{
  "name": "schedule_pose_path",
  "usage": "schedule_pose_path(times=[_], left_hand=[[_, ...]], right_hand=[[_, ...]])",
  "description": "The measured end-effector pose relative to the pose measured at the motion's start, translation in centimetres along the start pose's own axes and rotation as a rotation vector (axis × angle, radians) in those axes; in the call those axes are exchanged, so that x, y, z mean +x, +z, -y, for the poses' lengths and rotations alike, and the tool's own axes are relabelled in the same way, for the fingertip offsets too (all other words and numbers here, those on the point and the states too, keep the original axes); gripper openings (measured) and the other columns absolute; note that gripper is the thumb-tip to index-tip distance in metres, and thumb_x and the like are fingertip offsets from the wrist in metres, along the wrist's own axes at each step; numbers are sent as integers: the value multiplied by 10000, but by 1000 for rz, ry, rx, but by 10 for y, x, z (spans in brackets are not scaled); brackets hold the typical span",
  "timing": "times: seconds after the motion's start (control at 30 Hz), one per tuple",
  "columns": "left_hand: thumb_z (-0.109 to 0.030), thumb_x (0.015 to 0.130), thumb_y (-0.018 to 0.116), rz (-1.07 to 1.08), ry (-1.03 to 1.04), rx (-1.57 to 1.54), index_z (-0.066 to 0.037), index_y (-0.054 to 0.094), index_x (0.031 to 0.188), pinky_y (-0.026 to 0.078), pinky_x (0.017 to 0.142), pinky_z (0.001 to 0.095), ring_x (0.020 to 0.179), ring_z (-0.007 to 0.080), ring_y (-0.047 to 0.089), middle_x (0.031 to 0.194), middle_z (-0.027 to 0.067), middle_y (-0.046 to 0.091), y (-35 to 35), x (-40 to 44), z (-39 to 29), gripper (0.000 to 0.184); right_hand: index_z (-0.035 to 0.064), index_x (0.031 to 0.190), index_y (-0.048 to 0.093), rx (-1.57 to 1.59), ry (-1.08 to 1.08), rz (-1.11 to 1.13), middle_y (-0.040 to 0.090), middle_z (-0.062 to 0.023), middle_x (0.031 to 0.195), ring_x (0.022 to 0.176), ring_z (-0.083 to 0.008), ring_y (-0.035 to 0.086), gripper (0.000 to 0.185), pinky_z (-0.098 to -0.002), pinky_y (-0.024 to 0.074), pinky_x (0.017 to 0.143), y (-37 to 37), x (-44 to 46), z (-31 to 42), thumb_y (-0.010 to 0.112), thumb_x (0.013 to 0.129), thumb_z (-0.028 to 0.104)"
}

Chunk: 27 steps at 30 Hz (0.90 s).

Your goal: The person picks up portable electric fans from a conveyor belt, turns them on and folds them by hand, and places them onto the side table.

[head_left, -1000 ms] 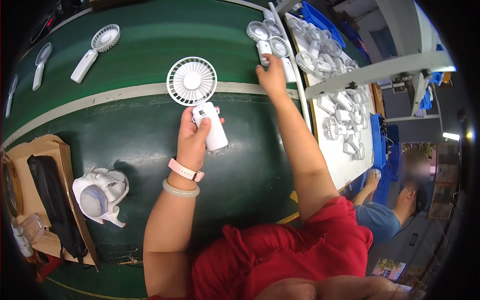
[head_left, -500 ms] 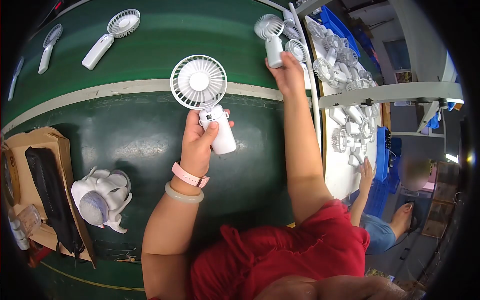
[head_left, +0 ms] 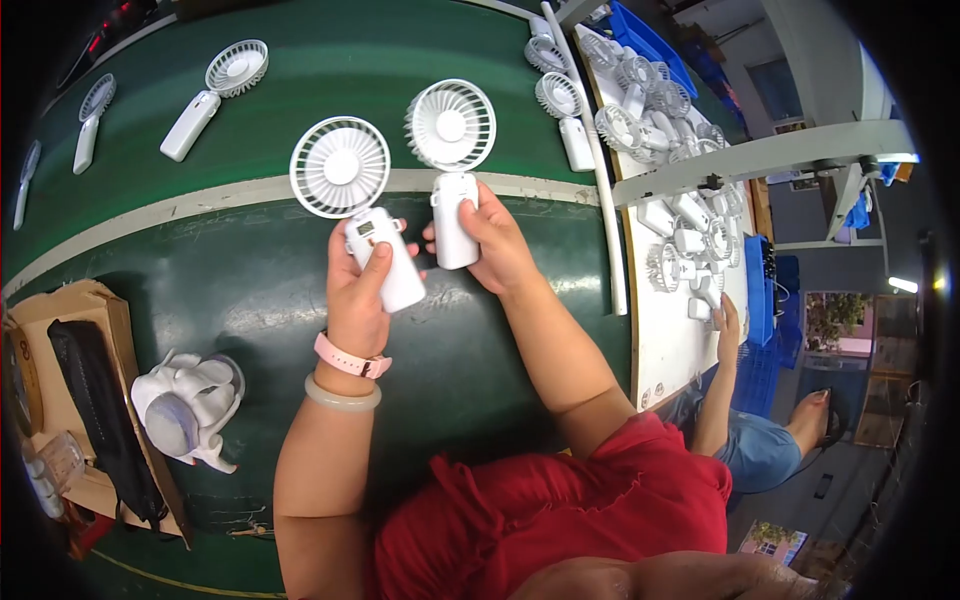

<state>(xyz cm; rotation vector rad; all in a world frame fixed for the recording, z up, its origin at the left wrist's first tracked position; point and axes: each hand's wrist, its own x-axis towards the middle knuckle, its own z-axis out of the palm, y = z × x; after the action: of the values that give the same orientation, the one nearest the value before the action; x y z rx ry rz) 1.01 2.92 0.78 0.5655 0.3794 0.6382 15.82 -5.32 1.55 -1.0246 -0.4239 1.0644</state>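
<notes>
Showing round, slatted grilles (head_left: 451, 125), the two held fans (head_left: 399, 282) are white.

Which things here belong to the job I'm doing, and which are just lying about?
Likely the job:
fan in left hand
fan in right hand
fans on green surface
fans on white table

Seemingly just lying about:
cardboard box
black pouch
crumpled white bundle

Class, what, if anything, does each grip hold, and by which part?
Left grip: a white handheld fan, by its handle. Right grip: a second white fan, also by its handle.
</notes>
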Motion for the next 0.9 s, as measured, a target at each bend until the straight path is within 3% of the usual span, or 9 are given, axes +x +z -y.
schedule_pose_path(times=[0.13, 0.27, 0.3, 0.47, 0.67, 0.73, 0.9], left_hand=[[-62, 837, 575, -6, -70, 14, -157, 251, 1274, 548, 596, 321, 874, 204, 587, 1114, 121, 511, 8, -4, -4, 552], [-34, 797, 613, 76, -2, 112, -119, 327, 1196, 528, 539, 272, 816, 187, 601, 1010, 100, 560, 1, -4, -1, 498], [-60, 769, 652, 78, -59, 89, -77, 406, 1109, 518, 542, 271, 788, 191, 605, 927, 93, 581, -1, -4, 0, 420], [-90, 729, 690, 218, -142, 29, -50, 473, 1007, 517, 663, 342, 763, 211, 607, 829, 94, 587, -5, -7, 3, 355], [-13, 713, 630, 193, -128, -97, -65, 474, 1010, 485, 807, 385, 897, 217, 576, 1012, 107, 542, -8, -3, 4, 340], [-26, 704, 627, 148, -94, -95, -70, 472, 1050, 444, 891, 404, 1026, 209, 517, 1128, 98, 490, -8, -3, 5, 382], [-53, 679, 636, 146, -115, -83, -68, 439, 1173, 398, 952, 415, 1145, 224, 443, 1208, 102, 457, -6, -2, 3, 533]], right_hand=[[3, 1118, 441, -15, -64, -29, 597, -157, 982, 781, -243, 636, 369, -339, 530, 710, -5, 2, 0, 577, 797, 125], [-4, 1106, 456, 30, -15, 14, 599, -159, 984, 792, -249, 634, 371, -341, 515, 729, -10, 3, -1, 587, 778, 110], [-4, 1106, 456, 32, -20, 11, 599, -159, 984, 792, -249, 634, 371, -341, 515, 729, -9, 4, -2, 587, 778, 110], [-1, 1108, 460, 18, -57, 7, 605, -158, 971, 842, -242, 626, 379, -354, 505, 772, -7, 3, -2, 602, 769, 93], [-5, 1104, 461, 12, -39, 32, 605, -163, 984, 837, -244, 629, 372, -353, 508, 776, -8, 3, -1, 600, 771, 83], [-7, 1104, 460, 24, -52, 15, 605, -164, 985, 835, -245, 630, 369, -353, 509, 776, -8, 4, -2, 597, 773, 83], [-4, 1088, 467, 46, -41, 22, 600, -167, 1002, 856, -249, 627, 341, -358, 509, 783, -11, 4, -1, 586, 780, 83]])
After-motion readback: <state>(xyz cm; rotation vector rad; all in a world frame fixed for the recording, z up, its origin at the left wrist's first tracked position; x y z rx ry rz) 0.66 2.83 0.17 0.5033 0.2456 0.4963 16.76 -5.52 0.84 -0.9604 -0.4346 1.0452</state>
